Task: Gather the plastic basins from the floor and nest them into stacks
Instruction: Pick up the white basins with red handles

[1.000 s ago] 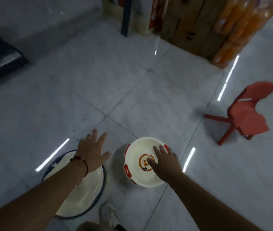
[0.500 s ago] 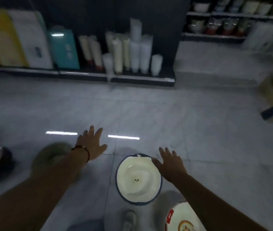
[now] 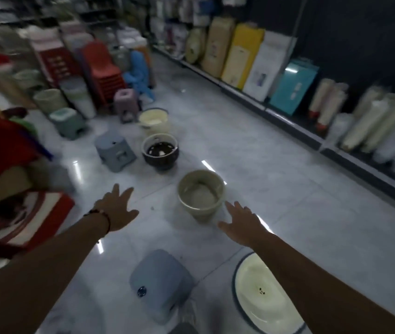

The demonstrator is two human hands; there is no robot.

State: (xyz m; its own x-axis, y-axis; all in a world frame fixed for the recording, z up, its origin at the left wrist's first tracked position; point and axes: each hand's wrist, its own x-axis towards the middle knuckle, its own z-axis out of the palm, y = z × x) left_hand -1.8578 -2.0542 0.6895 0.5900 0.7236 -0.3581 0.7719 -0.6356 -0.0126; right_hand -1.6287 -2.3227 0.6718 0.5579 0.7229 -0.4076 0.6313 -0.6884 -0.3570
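Both hands, the left hand (image 3: 117, 208) and the right hand (image 3: 242, 225), reach forward with fingers spread, grasping nothing, on either side of a beige basin (image 3: 200, 195) on the tiled floor (image 3: 288, 189). Beyond it stand a dark basin (image 3: 160, 150) and a cream basin (image 3: 154, 120); a blue-rimmed white basin (image 3: 261, 295) lies under the right forearm, beside a blue stool (image 3: 160, 283).

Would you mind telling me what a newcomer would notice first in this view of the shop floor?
Two bare, open hands reach out over the tiled floor, the left hand and the right hand either side of a beige basin stack. Beyond it stand a dark basin and a cream basin in a row. A blue stool sits nearest, with a white blue-rimmed basin beside it at lower right.
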